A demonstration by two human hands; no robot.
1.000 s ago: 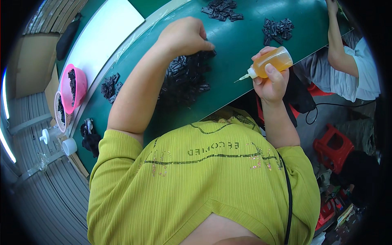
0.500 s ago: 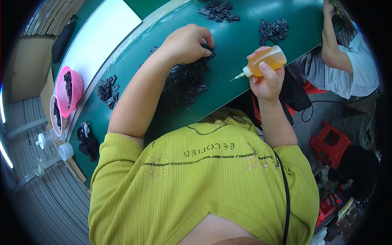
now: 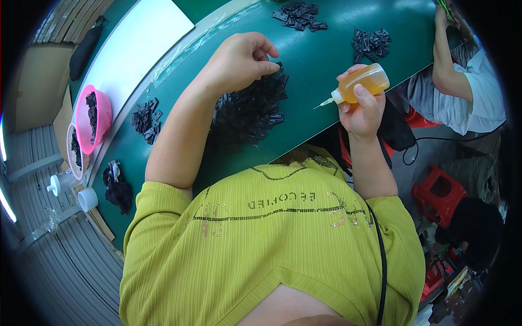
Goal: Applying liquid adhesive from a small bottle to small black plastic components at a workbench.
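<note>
My right hand (image 3: 363, 111) is wrapped round a clear squeeze bottle (image 3: 372, 79) of amber liquid. The bottle lies tilted, its thin needle nozzle pointing left and slightly down, above the green table. My left hand (image 3: 239, 62) hangs over the far side of a large heap of small flat black pieces (image 3: 250, 111). A gap shows between its thumb and curled index finger, and I see nothing held there. The thumb tip is close to the heap's upper edge; whether it touches a piece is unclear. My left forearm hides part of the heap.
Smaller piles of black pieces lie at the far middle (image 3: 299, 15), far right (image 3: 371, 43) and left (image 3: 147, 120) of the green table (image 3: 321, 49). A pink basket (image 3: 103, 117) stands left. Another person's arm (image 3: 443, 60) is at far right, near a red stool (image 3: 437, 195).
My left thumb and index finger have parted and drawn slightly left from the heap's far edge. The bottle in my right hand sits slightly farther right in view.
</note>
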